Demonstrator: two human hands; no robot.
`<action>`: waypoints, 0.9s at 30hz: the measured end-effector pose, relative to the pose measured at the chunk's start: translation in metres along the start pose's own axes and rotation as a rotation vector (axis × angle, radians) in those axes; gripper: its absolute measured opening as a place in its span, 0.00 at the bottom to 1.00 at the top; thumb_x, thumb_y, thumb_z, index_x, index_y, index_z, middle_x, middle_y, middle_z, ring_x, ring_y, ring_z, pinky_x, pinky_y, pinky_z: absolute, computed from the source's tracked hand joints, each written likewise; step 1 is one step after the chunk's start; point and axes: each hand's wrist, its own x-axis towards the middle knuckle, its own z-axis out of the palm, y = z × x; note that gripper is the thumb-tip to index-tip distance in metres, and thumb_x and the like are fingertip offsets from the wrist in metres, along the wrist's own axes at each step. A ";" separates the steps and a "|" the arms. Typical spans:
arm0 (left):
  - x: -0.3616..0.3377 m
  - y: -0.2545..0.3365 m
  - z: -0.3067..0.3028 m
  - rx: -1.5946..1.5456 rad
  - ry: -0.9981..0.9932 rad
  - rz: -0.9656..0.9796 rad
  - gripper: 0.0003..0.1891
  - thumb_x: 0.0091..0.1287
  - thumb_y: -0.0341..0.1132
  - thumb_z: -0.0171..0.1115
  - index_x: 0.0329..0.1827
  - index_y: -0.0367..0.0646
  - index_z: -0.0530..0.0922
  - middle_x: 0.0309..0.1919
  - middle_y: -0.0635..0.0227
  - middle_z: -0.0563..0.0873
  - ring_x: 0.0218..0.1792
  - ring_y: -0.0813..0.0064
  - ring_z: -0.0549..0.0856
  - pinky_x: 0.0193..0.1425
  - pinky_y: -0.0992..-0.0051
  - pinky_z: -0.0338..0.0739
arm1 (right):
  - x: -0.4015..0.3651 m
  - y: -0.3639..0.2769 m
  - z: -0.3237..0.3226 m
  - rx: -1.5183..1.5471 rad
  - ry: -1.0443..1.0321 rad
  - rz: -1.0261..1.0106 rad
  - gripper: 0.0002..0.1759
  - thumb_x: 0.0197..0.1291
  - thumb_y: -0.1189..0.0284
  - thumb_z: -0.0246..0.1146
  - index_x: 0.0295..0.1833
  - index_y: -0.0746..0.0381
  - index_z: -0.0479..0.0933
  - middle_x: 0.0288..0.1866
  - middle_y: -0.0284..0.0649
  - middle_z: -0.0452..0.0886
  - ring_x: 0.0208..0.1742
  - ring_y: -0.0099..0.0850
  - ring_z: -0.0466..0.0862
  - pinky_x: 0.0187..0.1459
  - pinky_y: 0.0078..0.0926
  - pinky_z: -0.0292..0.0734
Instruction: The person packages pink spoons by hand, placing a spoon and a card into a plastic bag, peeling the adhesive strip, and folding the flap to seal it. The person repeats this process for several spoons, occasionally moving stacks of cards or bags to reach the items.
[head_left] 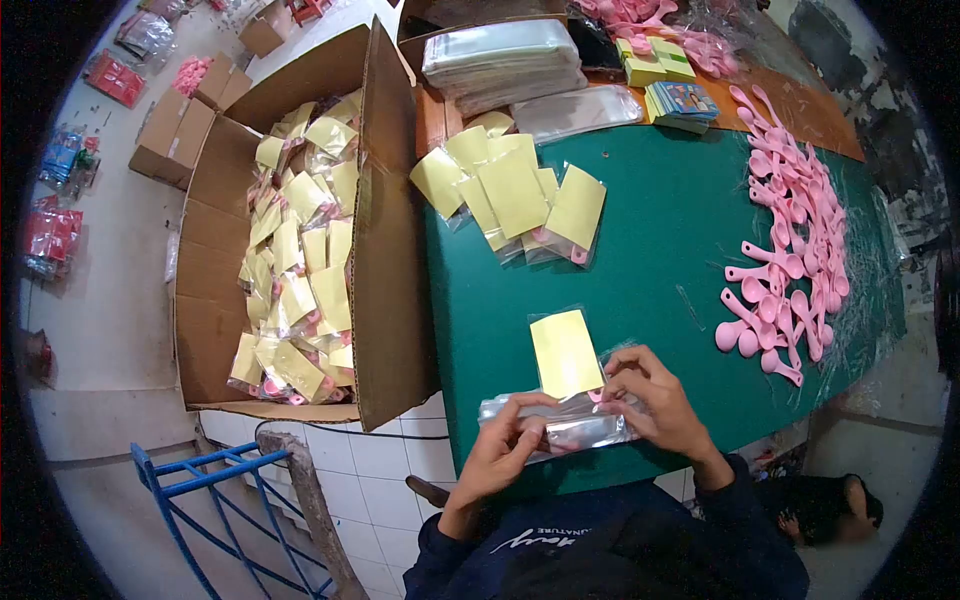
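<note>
At the front edge of the green table lies a stack of clear plastic bags (580, 432). My left hand (508, 440) grips its left end, thumb on top and fingers behind. Over its right end, my right hand (655, 395) is closed with bent fingers, pinching clear plastic at the lower end of a bag. That bag holds a pale yellow card (566, 352) and lies flat just beyond the stack. A bit of pink shows at its lower end beside my right fingertips; the rest of the pink item is hidden.
Filled bags with yellow cards (512, 190) lie further back. Left of the table stands an open cardboard box (390, 250) of similar bags. Pink spoons (790, 240) are heaped on the right. Behind are bag stacks (500, 55) and printed cards (683, 103). A person (820, 505) is at lower right.
</note>
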 end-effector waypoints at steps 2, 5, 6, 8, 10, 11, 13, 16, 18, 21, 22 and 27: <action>-0.002 0.007 0.000 0.341 0.145 -0.045 0.13 0.69 0.28 0.52 0.55 0.37 0.68 0.44 0.55 0.83 0.42 0.73 0.84 0.44 0.75 0.80 | -0.001 0.001 -0.004 0.042 -0.016 0.013 0.08 0.52 0.76 0.66 0.39 0.64 0.77 0.46 0.42 0.69 0.47 0.34 0.76 0.48 0.27 0.73; 0.002 -0.008 0.006 0.564 0.100 0.085 0.18 0.64 0.28 0.60 0.55 0.38 0.68 0.39 0.59 0.82 0.40 0.76 0.84 0.39 0.76 0.80 | 0.000 0.000 -0.003 0.062 -0.024 0.071 0.07 0.52 0.76 0.66 0.38 0.64 0.77 0.45 0.41 0.71 0.46 0.33 0.76 0.47 0.27 0.73; 0.004 -0.004 0.014 0.539 0.155 0.061 0.15 0.62 0.29 0.63 0.50 0.39 0.72 0.35 0.61 0.81 0.37 0.75 0.84 0.38 0.75 0.81 | -0.001 -0.002 -0.001 0.078 -0.017 0.115 0.07 0.52 0.75 0.66 0.37 0.64 0.77 0.45 0.41 0.72 0.46 0.33 0.76 0.47 0.27 0.73; 0.007 -0.015 0.012 0.548 0.220 0.120 0.12 0.62 0.29 0.63 0.46 0.38 0.73 0.35 0.63 0.80 0.36 0.74 0.84 0.38 0.75 0.81 | -0.003 -0.002 0.002 0.114 0.001 0.173 0.08 0.52 0.75 0.66 0.37 0.64 0.77 0.43 0.41 0.74 0.44 0.32 0.77 0.45 0.26 0.74; 0.010 -0.017 0.013 0.550 0.277 0.138 0.09 0.61 0.29 0.63 0.42 0.37 0.75 0.35 0.64 0.80 0.35 0.75 0.84 0.38 0.77 0.80 | -0.005 0.003 0.006 0.151 0.024 0.198 0.08 0.53 0.74 0.66 0.36 0.65 0.77 0.40 0.41 0.75 0.41 0.31 0.78 0.42 0.26 0.75; 0.010 -0.011 0.017 0.547 0.305 0.124 0.08 0.61 0.28 0.63 0.41 0.37 0.75 0.34 0.65 0.80 0.35 0.77 0.84 0.38 0.78 0.80 | -0.005 0.004 0.007 0.177 0.034 0.245 0.07 0.54 0.74 0.66 0.35 0.65 0.76 0.39 0.41 0.76 0.40 0.29 0.79 0.41 0.25 0.76; 0.012 -0.008 0.020 0.573 0.349 0.133 0.07 0.61 0.28 0.64 0.39 0.36 0.76 0.33 0.66 0.80 0.34 0.79 0.83 0.38 0.80 0.79 | -0.004 0.004 0.009 0.231 0.049 0.340 0.06 0.55 0.75 0.65 0.34 0.67 0.76 0.36 0.40 0.78 0.36 0.27 0.80 0.38 0.23 0.77; 0.015 -0.010 0.019 0.614 0.383 0.163 0.07 0.60 0.27 0.64 0.38 0.35 0.76 0.35 0.66 0.79 0.33 0.80 0.82 0.35 0.81 0.79 | -0.007 0.011 0.019 0.388 0.160 0.405 0.05 0.57 0.78 0.63 0.35 0.68 0.74 0.34 0.40 0.79 0.36 0.24 0.81 0.37 0.21 0.79; 0.016 -0.013 0.018 0.578 0.393 0.131 0.08 0.60 0.27 0.64 0.38 0.34 0.75 0.36 0.65 0.79 0.34 0.81 0.82 0.35 0.81 0.79 | -0.007 0.010 0.020 0.476 0.180 0.435 0.05 0.57 0.80 0.62 0.37 0.69 0.73 0.35 0.41 0.79 0.37 0.25 0.82 0.38 0.21 0.80; 0.017 -0.019 0.018 0.409 0.411 0.024 0.11 0.61 0.26 0.63 0.43 0.34 0.72 0.38 0.64 0.78 0.34 0.81 0.81 0.34 0.81 0.79 | -0.006 0.006 0.022 0.530 0.229 0.451 0.06 0.57 0.81 0.61 0.39 0.69 0.71 0.35 0.42 0.79 0.38 0.25 0.83 0.38 0.22 0.81; 0.018 -0.021 0.019 0.376 0.441 0.062 0.11 0.61 0.26 0.63 0.43 0.34 0.72 0.37 0.64 0.79 0.34 0.81 0.82 0.33 0.82 0.79 | -0.005 0.005 0.022 0.536 0.248 0.451 0.06 0.58 0.81 0.61 0.39 0.69 0.71 0.35 0.42 0.79 0.38 0.26 0.83 0.38 0.22 0.82; 0.017 -0.025 0.023 0.314 0.477 0.117 0.11 0.62 0.25 0.61 0.46 0.36 0.71 0.38 0.63 0.79 0.33 0.78 0.83 0.31 0.82 0.78 | -0.004 0.003 0.022 0.386 0.183 0.423 0.13 0.58 0.82 0.60 0.49 0.68 0.72 0.38 0.41 0.78 0.39 0.24 0.82 0.38 0.20 0.81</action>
